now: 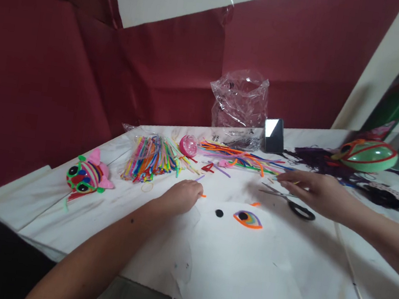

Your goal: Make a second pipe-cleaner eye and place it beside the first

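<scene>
White paper (pixel 238 269) nearest — left hand (pixel 182 196) pinches orange stem (pixel 204 196), right hand (pixel 313 187) — grip unclear

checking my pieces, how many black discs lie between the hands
2: one bare disc, left; another disc inside the striped eye, right. The left hand might hide more.

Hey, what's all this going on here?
Someone is working with pipe cleaners at a white table. A short orange piece shows at the left hand's fingertips. The right hand is above the scissors; I can't tell what it pinches. Between the hands lie a colorful eye shape and a separate black disc.
</scene>
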Motion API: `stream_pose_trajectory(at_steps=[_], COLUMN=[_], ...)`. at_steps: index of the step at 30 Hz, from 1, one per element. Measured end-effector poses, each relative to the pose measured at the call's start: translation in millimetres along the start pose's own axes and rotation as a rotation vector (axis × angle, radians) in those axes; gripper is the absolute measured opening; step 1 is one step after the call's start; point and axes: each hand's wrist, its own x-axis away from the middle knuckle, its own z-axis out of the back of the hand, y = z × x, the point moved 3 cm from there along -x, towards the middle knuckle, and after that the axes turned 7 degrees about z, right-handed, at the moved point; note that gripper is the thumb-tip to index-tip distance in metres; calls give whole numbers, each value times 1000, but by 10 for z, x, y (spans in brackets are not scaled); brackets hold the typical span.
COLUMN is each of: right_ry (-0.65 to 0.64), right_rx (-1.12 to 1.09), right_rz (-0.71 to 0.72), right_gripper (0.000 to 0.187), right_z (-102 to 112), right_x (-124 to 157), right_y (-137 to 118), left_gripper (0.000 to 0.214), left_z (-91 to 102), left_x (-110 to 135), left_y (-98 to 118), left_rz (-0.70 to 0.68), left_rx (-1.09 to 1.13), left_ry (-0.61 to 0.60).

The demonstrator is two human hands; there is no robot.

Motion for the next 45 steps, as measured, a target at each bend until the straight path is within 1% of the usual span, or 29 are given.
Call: stream_pose_trajectory(at_steps=[3, 5, 6, 7, 9, 11, 13, 14, 17, 18, 19, 21, 23, 26, 29, 32, 34, 36, 39, 41, 43, 45], right_ry=[-89, -123, -132, -121, -89, -30, 34, 63, 117, 130, 136, 136, 118, 95, 110, 128, 127, 130, 150, 134, 82, 23], right_rx=[-172, -208, -219, -200, -151, -99, -52, -26, 30, 35, 34, 15, -7, -12, 59, 105, 101, 59, -98, -240, -380, -476], right_rz=[20, 84, 142, 208, 351, 442, 478, 479, 433, 419, 411, 416, 427, 455, 492, 519, 528, 508, 397, 266, 111, 2], right_gripper=[32, 27, 26, 26, 24, 19, 20, 22, 24, 24, 23, 22, 22, 22, 23, 25, 27, 27, 27, 27, 26, 26], right_z=[-152, -292, -365, -429, -537, -606, -644, -655, -682, -691, -702, -732, -769, -808, -803, -784, -782, -786, -792, -807, -838, -869], right_x=[-87, -128, -142, -153, -163, -164, -158, -153, -135, -129, -123, -116, -111, -100, -85, -71, -59, -45, -33, -38, -50, -65], right_y=[-282, -534, -668, -795, -1005, -1116, -1131, -1111, -1006, -973, -946, -917, -913, -939, -983, -1023, -1043, -1054, -1058, -1048, -1022, -990], left_gripper=[20, 15, 14, 13, 14, 14, 15, 15, 18, 22, 27, 31, 26, 14, 13, 18, 16, 12, 10, 10, 11, 12], left_z=[75, 127, 149, 166, 190, 201, 205, 206, 184, 163, 134, 75, 35, 5, -20, -48, -61, -60, -52, -60, -86, -129], left_x=[6, 19, 26, 33, 45, 56, 66, 71, 71, 63, 51, 22, 1, -8, 0, 14, 25, 36, 54, 65, 70, 67], left_y=[130, 249, 309, 366, 461, 513, 522, 512, 450, 429, 413, 408, 423, 453, 465, 460, 462, 476, 508, 524, 528, 515], left_rz=[68, 88, 81, 61, -10, -58, -48, -17, 136, 195, 251, 329, 391, 479, 512, 487, 457, 421, 399, 400, 395, 386], left_rx=[70, 186, 226, 243, 208, 168, 196, 239, 464, 556, 647, 813, 960, 1130, 1181, 1135, 1121, 1150, 1210, 1222, 1206, 1197], left_ry=[57, 94, 115, 135, 177, 216, 256, 283, 333, 313, 267, 140, 39, -34, -33, -5, -1, 0, 15, 51, 103, 148])
